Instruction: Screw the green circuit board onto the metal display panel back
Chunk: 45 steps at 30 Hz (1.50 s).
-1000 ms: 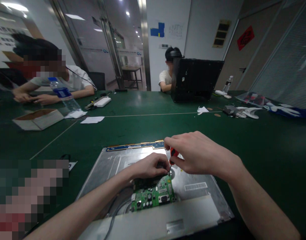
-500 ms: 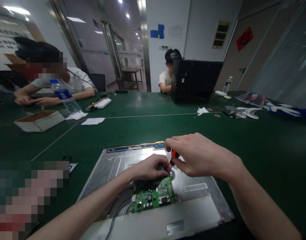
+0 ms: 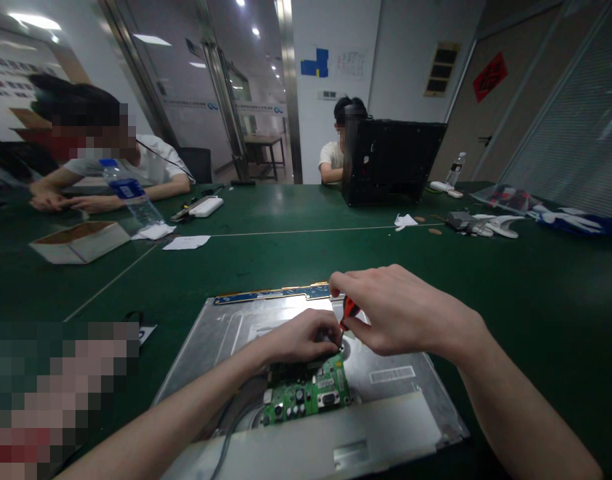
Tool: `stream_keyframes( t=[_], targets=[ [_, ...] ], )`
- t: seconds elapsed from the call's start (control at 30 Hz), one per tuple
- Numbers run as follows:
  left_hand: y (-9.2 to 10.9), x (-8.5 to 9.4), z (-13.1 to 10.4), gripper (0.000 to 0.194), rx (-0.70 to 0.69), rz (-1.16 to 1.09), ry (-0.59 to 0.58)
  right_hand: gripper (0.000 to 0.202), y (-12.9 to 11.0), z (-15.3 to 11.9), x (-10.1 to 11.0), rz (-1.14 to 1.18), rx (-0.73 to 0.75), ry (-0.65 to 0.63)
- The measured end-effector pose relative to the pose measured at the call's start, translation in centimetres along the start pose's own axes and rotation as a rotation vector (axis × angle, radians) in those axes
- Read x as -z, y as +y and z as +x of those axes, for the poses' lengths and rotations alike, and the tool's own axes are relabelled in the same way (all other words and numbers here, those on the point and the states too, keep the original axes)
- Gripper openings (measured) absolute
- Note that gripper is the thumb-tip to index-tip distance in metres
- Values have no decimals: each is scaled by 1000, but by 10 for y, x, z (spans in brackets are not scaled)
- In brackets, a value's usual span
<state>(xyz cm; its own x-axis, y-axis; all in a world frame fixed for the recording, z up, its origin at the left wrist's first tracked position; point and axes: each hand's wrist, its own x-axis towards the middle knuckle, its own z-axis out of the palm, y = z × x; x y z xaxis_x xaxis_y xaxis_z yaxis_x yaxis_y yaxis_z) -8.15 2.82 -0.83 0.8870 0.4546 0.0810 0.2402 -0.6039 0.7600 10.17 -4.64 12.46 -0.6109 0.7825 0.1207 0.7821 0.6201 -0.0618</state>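
A silver metal display panel (image 3: 396,420) lies on the green table in front of me, with a green circuit board (image 3: 309,393) on it. My right hand (image 3: 391,310) is closed round a red and black screwdriver (image 3: 350,310), whose tip points down at the board's upper right corner. Just left of the tip, my left hand (image 3: 311,333) has its fingers pinched together at the board's top edge; what they hold, if anything, is hidden. A blue circuit strip (image 3: 271,295) runs along the panel's far edge, and a grey cable (image 3: 231,433) curves beside the board.
Beyond the panel on the green table (image 3: 286,253) stand an open box (image 3: 81,243), a tilted water bottle (image 3: 131,193) and a black monitor casing (image 3: 396,160). One person sits at the left, another behind the casing. Gloves and parts (image 3: 481,223) lie at the right.
The screwdriver handle has turned slightly in my right hand. Both hands have otherwise stayed in place. The person behind the black casing has shifted slightly right.
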Motion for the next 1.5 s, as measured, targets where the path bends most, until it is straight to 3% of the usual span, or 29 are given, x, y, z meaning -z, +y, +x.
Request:
stream_keyframes(
  t=[0.33,0.7,1.1,1.27,1.4,1.5],
  targets=[
    [3,2,-1,4,-22,6,-22,14,2,5,-5,-64,-53,10],
    [3,2,-1,7,-31,0,-11,8,3,4,-5,-77,-17,42],
    [-1,2,0,9,-50,-56,-49,27,4,7,-5,-108,-48,58],
    [0,3,-1,4,-50,-11,-34,37,2,8,-3,-111,-84,0],
    [1,2,-2,6,-43,17,-17,15,1,5,-1,-56,-42,-2],
    [0,1,-1,8,-40,28,-8,13,1,1,0,6,-8,-12]
  ],
)
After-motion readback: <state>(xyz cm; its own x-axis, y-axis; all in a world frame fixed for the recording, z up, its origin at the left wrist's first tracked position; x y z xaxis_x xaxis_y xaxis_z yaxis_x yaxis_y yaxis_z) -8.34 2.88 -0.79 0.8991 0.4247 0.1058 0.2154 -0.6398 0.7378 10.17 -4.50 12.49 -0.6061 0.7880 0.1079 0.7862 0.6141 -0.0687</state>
